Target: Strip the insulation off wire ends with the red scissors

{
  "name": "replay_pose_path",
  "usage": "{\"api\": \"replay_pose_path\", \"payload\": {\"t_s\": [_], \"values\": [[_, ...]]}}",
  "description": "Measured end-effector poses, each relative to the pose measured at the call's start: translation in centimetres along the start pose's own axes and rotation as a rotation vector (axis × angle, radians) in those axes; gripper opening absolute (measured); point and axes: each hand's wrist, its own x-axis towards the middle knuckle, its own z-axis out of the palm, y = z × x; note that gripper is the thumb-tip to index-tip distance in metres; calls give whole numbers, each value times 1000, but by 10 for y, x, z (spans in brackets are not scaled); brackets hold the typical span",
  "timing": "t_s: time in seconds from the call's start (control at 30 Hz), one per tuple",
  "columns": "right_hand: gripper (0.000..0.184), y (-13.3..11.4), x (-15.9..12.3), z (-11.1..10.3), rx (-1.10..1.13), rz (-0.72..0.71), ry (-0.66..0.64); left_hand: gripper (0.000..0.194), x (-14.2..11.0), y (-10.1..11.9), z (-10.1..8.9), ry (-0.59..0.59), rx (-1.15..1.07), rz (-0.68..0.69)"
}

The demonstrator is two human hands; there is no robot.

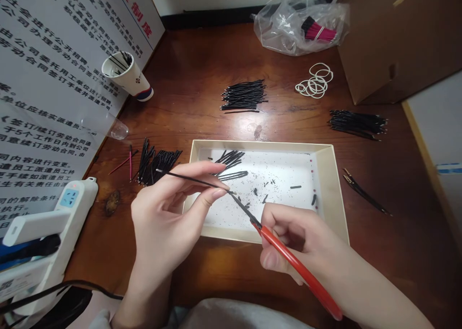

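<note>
My left hand (pixel 173 213) is closed, pinching a thin black wire (pixel 191 179) between thumb and fingertips. The wire's pale end sticks out to the left, and its other end lies at the thumb tip. My right hand (pixel 292 237) is wrapped round red-handled scissors (pixel 281 247), whose dark blades point up-left and meet the wire's end by my left thumb. Below both hands stands a shallow cream box (pixel 334 184) with a white floor, holding several black wires (pixel 233 160) and scattered dark scraps. Partly behind my left hand lies a pile of black wires (pixel 162 164).
More bundles of black wires lie at the back (pixel 243 95) and right (pixel 357 123). Rubber bands (pixel 315 82), a clear plastic bag (pixel 279 28) and a cardboard box (pixel 393 40) are at the back right. At left stand a paper cup (pixel 135 81) and a white power strip (pixel 77 213).
</note>
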Motion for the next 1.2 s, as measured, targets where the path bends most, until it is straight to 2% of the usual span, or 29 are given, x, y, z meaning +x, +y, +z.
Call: {"api": "replay_pose_path", "payload": {"t_s": [0.27, 0.37, 0.6, 0.83, 1.07, 1.2], "values": [[44, 6, 2, 1, -81, -20, 19, 26, 1, -4, -5, -43, 31, 74], [49, 3, 3, 2, -126, -3, 48, 23, 0, -5, -6, -41, 52, 116], [58, -1, 2, 1, -85, -72, -14, 27, -4, -7, -6, -37, 136, 153], [57, 2, 1, 1, -31, -47, 35, 44, -3, -6, -11, -106, 261, 334], [53, -2, -1, 4, -62, -5, 98, 40, 1, -2, -12, -159, 324, 403], [51, 0, 0, 6, -148, -27, 157, 36, 2, -3, -11, -121, 340, 442]]}}
